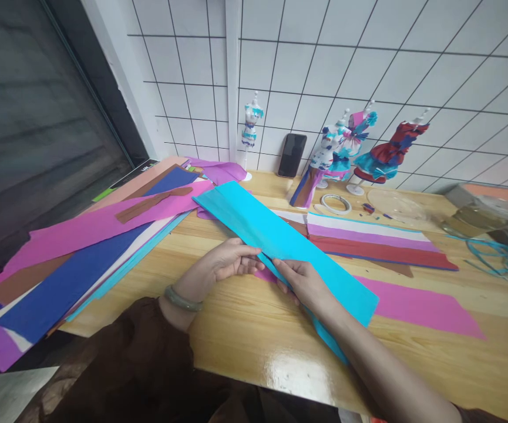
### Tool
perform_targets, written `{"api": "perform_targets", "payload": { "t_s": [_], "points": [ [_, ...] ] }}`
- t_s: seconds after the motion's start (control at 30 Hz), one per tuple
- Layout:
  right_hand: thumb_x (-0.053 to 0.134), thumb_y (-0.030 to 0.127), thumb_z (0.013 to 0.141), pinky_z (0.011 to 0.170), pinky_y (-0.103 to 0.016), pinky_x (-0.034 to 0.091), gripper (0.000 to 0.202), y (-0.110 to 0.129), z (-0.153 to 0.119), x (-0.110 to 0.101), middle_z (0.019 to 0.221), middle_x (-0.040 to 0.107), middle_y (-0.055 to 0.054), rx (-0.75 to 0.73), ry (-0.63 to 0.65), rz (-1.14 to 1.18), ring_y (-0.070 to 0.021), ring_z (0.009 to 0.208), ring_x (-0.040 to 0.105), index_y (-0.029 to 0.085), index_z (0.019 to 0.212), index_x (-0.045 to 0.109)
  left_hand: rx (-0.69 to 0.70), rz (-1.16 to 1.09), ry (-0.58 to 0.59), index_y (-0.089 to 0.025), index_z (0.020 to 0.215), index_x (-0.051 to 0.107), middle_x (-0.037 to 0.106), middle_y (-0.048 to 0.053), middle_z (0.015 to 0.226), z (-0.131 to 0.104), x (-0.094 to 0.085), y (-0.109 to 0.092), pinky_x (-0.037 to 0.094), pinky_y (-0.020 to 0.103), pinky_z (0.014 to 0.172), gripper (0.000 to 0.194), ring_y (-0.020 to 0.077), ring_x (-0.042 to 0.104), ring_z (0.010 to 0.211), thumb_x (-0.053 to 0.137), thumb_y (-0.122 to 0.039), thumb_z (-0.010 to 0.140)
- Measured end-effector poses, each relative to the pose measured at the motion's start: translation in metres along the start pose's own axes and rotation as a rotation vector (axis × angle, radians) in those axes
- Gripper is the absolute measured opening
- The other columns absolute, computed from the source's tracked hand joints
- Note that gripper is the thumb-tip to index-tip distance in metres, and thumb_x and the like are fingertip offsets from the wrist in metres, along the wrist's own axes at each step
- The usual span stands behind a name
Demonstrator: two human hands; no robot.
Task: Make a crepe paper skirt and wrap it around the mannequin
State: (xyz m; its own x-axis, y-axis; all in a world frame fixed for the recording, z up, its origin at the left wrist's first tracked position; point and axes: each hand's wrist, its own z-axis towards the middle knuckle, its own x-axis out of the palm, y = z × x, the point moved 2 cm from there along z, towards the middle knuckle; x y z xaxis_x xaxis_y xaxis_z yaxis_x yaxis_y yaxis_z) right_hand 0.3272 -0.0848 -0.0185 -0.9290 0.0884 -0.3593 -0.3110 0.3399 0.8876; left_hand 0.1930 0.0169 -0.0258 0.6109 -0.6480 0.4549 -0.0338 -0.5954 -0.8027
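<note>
A long folded sheet of turquoise paper (pixel 298 249) lies diagonally above the wooden table, in the middle of the head view. My left hand (pixel 235 258) pinches its near edge, thumb and forefinger together. Just to the right, my right hand (pixel 300 282) grips the same edge, with the thumb on top and the other fingers partly hidden beneath. A narrow strip of the turquoise paper hangs below my right wrist. Partly under the sheet, a pink paper strip (pixel 430 308) shows on the right.
Stacked coloured papers (pixel 81 264) cover the left side. Layered strips (pixel 377 244) lie behind the sheet. Along the tiled wall stand a phone (pixel 292 155) and small dressed mannequins (pixel 397 151). A tape roll (pixel 335 204) and a tape dispenser (pixel 483 211) are at the right.
</note>
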Motion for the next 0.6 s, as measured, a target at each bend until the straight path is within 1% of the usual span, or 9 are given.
{"api": "perform_targets", "payload": {
  "t_s": [0.13,0.33,0.5,0.6],
  "points": [
    [0.041,0.053,0.080,0.029,-0.018,0.027,0.046,0.001,-0.001,-0.001,0.041,0.041,0.004,-0.009,0.000,-0.023,-0.0053,0.029,0.034,0.018,0.050,0.043,0.016,-0.034,-0.108,-0.013,0.081,0.053,0.064,0.004,0.069,-0.001,-0.011,-0.007,0.046,0.016,0.043,0.020,0.0118,0.062,0.057,0.067,-0.013,0.068],
    [0.040,0.054,0.080,0.030,-0.019,0.026,0.047,0.003,-0.004,0.000,0.041,0.042,0.004,0.002,0.021,-0.035,-0.0058,0.029,0.035,0.018,0.050,0.045,0.058,-0.008,-0.156,-0.013,0.080,0.053,0.062,0.001,0.066,0.002,-0.026,-0.008,0.040,0.012,0.039,0.025,0.0079,0.059,0.053,0.071,-0.009,0.062],
    [0.038,0.055,0.082,0.035,-0.019,0.029,0.049,0.009,-0.006,0.000,0.040,0.045,0.004,0.019,0.040,-0.066,-0.0059,0.030,0.039,0.017,0.051,0.047,0.070,0.018,-0.164,-0.013,0.075,0.052,0.060,0.000,0.063,0.004,-0.026,-0.006,0.039,0.012,0.038,0.026,0.0072,0.058,0.051,0.073,-0.011,0.060],
    [0.037,0.055,0.082,0.037,-0.019,0.030,0.051,0.011,-0.006,-0.001,0.037,0.044,0.004,0.014,0.050,-0.069,-0.0060,0.030,0.039,0.017,0.050,0.048,0.076,0.036,-0.172,-0.014,0.073,0.051,0.061,0.000,0.061,0.004,-0.025,-0.006,0.039,0.013,0.038,0.026,0.0071,0.057,0.050,0.073,-0.012,0.059]
  ]
}}
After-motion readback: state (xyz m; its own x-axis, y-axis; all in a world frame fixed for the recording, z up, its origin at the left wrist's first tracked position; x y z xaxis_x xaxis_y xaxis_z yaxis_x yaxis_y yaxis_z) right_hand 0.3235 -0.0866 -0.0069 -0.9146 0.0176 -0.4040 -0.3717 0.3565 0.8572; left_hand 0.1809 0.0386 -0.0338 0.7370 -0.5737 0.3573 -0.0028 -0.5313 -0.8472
